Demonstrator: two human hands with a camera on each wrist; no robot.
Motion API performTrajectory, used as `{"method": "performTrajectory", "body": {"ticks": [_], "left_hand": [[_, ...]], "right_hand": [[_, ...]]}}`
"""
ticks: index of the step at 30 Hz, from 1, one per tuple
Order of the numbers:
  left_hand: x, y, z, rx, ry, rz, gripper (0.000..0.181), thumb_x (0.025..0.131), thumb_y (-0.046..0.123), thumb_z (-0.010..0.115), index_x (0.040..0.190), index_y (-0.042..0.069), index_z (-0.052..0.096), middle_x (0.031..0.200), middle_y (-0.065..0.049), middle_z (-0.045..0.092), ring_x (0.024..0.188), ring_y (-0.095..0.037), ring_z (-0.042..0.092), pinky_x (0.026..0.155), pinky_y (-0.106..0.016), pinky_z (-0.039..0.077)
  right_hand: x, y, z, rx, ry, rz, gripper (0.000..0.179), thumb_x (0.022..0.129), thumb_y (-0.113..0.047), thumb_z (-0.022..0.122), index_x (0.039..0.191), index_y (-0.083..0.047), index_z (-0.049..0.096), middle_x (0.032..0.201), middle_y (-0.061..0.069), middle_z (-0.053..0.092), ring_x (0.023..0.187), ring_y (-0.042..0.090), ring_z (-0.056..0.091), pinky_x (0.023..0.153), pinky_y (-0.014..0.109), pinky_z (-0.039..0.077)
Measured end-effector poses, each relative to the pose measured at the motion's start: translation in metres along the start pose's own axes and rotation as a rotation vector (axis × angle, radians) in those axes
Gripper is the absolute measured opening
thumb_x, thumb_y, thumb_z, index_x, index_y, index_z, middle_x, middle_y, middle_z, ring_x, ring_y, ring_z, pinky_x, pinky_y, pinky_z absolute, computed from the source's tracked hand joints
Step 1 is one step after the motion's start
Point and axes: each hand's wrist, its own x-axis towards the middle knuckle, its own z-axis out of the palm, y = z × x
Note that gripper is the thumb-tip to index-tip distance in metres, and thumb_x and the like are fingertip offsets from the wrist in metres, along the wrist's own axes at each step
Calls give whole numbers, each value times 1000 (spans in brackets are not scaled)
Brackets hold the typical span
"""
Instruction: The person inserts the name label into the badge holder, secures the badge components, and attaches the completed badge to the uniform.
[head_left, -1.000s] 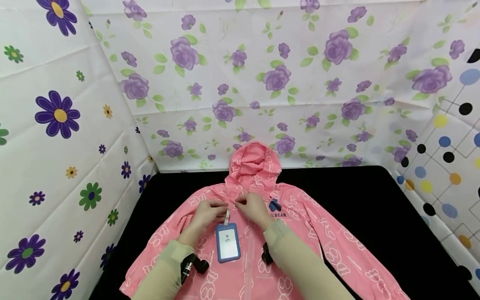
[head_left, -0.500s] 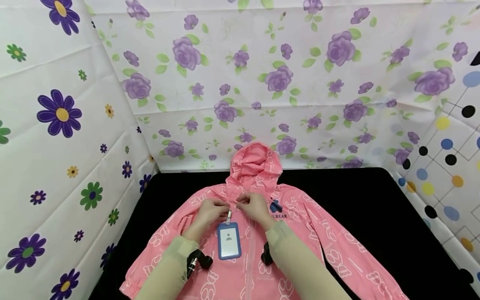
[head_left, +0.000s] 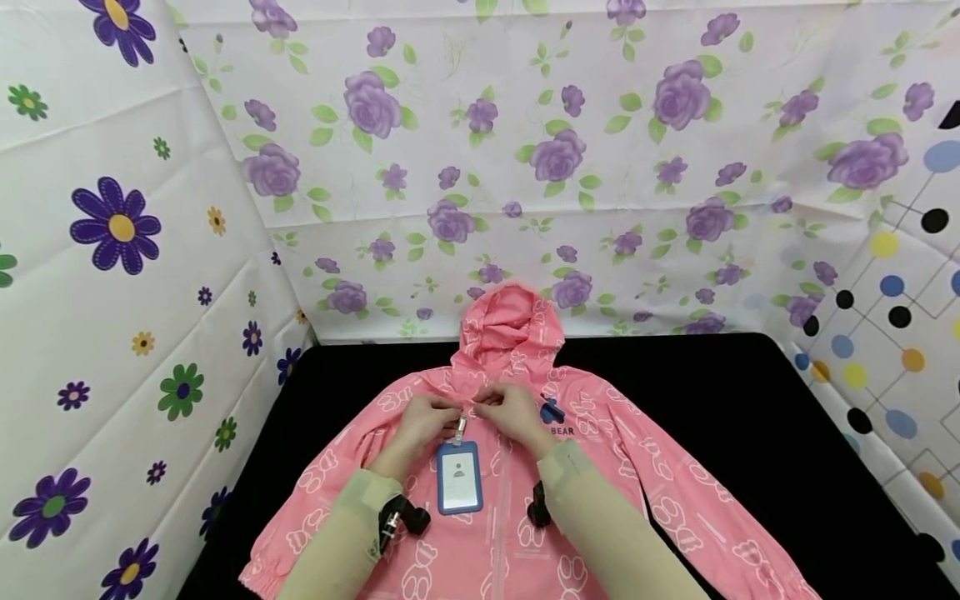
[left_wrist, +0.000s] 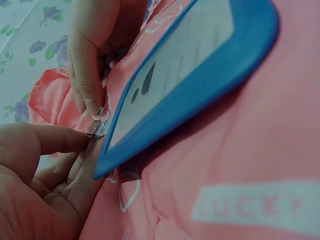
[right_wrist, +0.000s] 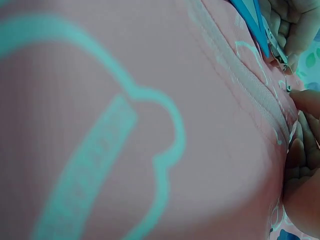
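Observation:
A blue-framed badge holder (head_left: 460, 479) with a white card lies over the front of a pink hooded jacket (head_left: 517, 533). Thumb and fingers of my left hand (head_left: 423, 419) pinch the metal badge clip (left_wrist: 95, 131) at its top. From that clip a thin open pin (right_wrist: 286, 75) reaches toward my right thumb in the right wrist view. Just beside it, my right hand (head_left: 513, 417) pinches the jacket cloth below the collar, with its thumb in front and its other fingers partly hidden behind the fabric. Both hands' fingertips are close together.
The jacket lies spread on a black tabletop (head_left: 720, 408), hood toward the back. Its zipper (right_wrist: 240, 70) runs down the middle beside the badge. A flowered curtain (head_left: 480, 167) stands behind, with patterned curtains on both sides.
My left hand has shifted slightly right, toward my right hand. The badge holder has moved a little up and right with it and hangs straighter. The right hand stays nearly in place.

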Motion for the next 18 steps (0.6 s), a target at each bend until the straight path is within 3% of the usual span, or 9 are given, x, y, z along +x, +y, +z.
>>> {"method": "performTrajectory", "body": {"ticks": [7,18], "left_hand": [[2,-1,0,-10,-5,2,18,90,5,70,104,-5,73,83,-14,72,68,-20,71,61,-31,60],[3,-4,4,48,27,66,18,90,4,71,104,-8,73,85,-17,73,68,-20,72,62,-31,61]], "right_hand": [[1,5,-1,15,-5,-14,12,88,-19,78,100,-15,77,91,-9,72,83,8,65,75,27,54],[-4,6,0,-40,4,-47,13,90,-21,76,102,-20,79,95,-10,72,88,8,65,78,29,54]]}}
